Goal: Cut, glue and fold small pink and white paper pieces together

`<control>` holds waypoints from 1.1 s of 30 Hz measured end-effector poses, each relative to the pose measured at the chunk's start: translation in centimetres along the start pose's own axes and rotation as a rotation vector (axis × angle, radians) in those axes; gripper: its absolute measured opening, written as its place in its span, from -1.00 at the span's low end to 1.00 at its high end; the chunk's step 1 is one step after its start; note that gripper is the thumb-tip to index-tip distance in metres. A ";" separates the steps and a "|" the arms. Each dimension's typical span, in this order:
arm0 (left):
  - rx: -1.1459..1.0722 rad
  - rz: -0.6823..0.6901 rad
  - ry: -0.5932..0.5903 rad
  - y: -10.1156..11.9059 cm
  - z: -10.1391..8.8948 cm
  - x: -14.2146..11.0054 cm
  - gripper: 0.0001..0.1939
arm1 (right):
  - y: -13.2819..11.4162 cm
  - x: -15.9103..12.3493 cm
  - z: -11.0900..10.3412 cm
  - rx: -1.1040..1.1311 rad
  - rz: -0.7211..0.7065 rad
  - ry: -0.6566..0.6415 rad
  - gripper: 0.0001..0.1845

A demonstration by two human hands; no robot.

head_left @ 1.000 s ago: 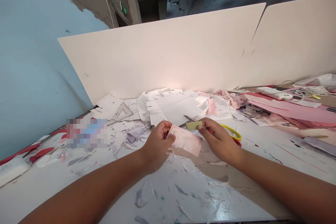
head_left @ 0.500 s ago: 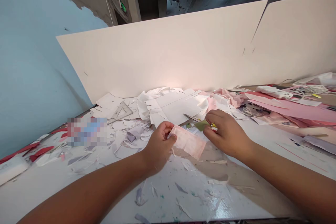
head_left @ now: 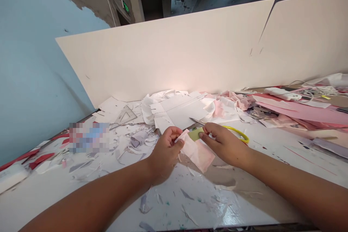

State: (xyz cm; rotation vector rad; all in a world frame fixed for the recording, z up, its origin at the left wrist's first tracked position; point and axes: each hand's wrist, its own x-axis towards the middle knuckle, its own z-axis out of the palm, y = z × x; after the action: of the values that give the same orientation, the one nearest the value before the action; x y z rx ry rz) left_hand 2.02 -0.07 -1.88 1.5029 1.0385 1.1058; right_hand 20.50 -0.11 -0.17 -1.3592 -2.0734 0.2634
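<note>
Between thumb and fingers, my left hand (head_left: 167, 148) pinches the upper left corner of a pale pink piece of paper or thin cloth (head_left: 199, 156). My right hand (head_left: 221, 139) is closed on a small olive-green piece (head_left: 195, 134), its material unclear. The green piece lies against the upper edge of the pink piece, near my left fingertips. Yellow-handled scissors (head_left: 239, 130) lie on the table just behind my right hand, their blades pointing left over white paper. My right hand hides the middle of the scissors.
White sheets (head_left: 179, 110) and a clear set square (head_left: 125, 115) lie at the back. Paper scraps (head_left: 138, 139) litter the left side. Pink sheets (head_left: 299, 110) and a white power strip (head_left: 282, 94) are at the right. A pale partition (head_left: 168, 54) stands behind the table.
My right hand has moved left and slightly down, bringing the green piece against the pink piece. The scissors' yellow handle has come into fuller view. My left hand keeps its pinch.
</note>
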 end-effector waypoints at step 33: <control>-0.265 -0.168 -0.218 -0.3 -0.3 -0.3 -0.43 | 0.2 -0.4 1.4 0.205 0.089 0.071 -0.85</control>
State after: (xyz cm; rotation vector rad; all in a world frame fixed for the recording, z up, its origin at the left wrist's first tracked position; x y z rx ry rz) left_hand 1.66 -0.28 -2.15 1.2675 0.8164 0.9005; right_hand 19.87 -0.14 -1.47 -1.3171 -1.8743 0.4465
